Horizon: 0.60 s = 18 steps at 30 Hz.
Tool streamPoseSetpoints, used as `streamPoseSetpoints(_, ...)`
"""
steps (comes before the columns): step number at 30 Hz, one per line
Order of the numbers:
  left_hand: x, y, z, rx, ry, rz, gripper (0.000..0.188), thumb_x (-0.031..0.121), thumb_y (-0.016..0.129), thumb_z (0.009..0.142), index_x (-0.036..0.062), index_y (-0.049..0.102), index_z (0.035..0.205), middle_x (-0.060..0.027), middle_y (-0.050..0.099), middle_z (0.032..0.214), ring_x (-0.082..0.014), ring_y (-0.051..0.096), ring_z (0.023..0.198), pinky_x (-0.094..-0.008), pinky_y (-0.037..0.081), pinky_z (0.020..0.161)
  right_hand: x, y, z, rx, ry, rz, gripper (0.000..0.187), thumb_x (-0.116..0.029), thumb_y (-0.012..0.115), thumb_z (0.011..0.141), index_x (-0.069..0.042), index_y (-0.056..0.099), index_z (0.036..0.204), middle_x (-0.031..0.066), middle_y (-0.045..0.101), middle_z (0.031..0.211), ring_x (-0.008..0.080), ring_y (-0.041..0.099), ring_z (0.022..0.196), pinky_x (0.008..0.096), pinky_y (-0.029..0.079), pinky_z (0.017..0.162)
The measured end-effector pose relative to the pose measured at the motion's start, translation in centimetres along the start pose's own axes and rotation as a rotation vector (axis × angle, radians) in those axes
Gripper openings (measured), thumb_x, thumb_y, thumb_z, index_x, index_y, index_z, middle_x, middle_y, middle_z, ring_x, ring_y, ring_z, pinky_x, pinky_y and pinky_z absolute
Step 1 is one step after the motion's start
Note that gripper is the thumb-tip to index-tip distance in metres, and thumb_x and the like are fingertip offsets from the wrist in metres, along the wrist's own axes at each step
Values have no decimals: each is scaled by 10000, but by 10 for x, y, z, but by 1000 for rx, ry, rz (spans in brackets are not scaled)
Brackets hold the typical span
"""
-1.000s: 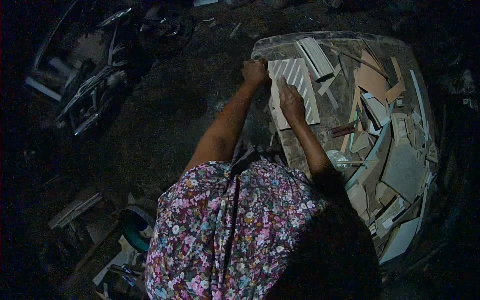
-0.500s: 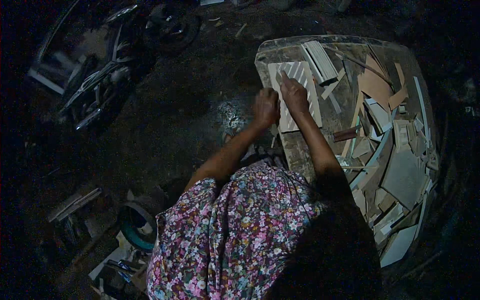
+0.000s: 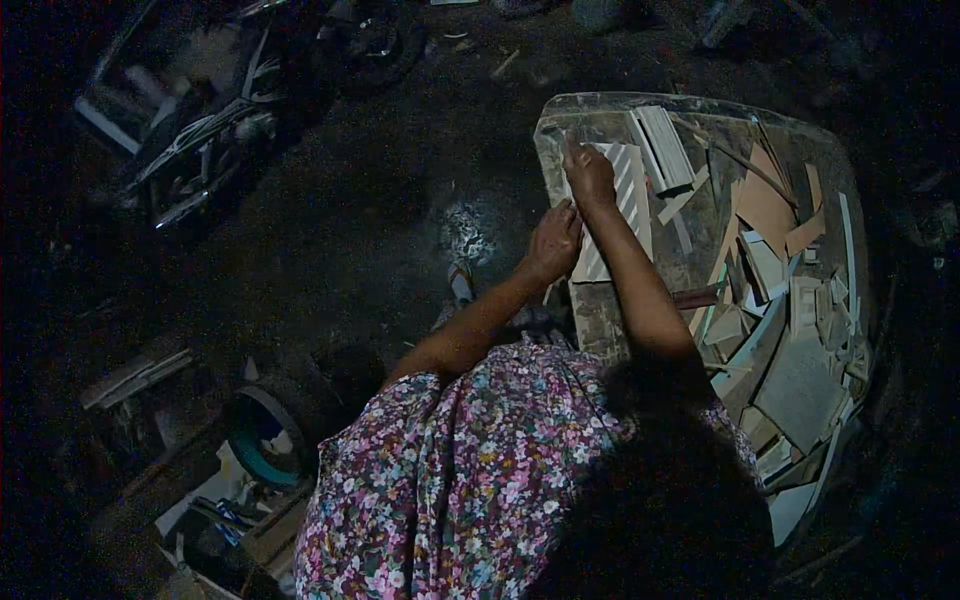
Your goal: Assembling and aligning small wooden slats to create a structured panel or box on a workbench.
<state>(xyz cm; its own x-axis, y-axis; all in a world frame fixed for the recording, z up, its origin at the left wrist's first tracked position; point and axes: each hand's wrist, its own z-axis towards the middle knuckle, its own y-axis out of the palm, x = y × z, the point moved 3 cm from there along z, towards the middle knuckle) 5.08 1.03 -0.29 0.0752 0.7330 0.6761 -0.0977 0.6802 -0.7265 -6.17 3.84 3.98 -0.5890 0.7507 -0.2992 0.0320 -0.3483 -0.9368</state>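
A pale rectangular board with slanting light stripes (image 3: 627,190) lies along the left edge of a worn wooden table (image 3: 590,318). My right hand (image 3: 592,180) is closed over the board's far left part, thumb side pointing away from me; whatever its fingers hold is too dark to make out. Just nearer, my left hand (image 3: 556,243) is closed at the board's left edge, its knuckles up and its fingertips hidden. The two hands are close to each other.
A bundle of pale slats (image 3: 662,150) lies right of the board. Farther right are a tan sheet (image 3: 765,205), a dark red-brown strip (image 3: 697,297) and a heap of offcuts (image 3: 805,370). A motorcycle (image 3: 215,140) stands far left; a round teal-lined container (image 3: 265,440) sits near left.
My left hand has come in to the board's left edge, nearer to me than before. My right hand has shifted toward the board's far left corner. The whole view has moved slightly.
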Motion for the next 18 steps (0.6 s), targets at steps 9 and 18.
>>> streamPoseSetpoints(9, 11, -24, 1, -239, -272, -211, 296, 133, 364, 817, -50, 424, 1042, -244, 388, 1098, -379, 394, 981, -423, 313, 861, -13, -3, -35, -30, 61, 63, 340, -121, 474, 766, -44, 467, 1097, 163, 530, 717, 296, 535, 642, 369, 446, 514)
streamPoseSetpoints(18, -1, -2, 3, -48, -126, -203, 253, 75, 418, 770, -72, 450, 973, -241, 423, 1026, -388, 419, 911, -422, 366, 777, -3, 5, 0, 92, 43, -87, 269, -187, 415, 803, -12, 516, 981, 180, 548, 738, 281, 547, 600, 376, 454, 509)
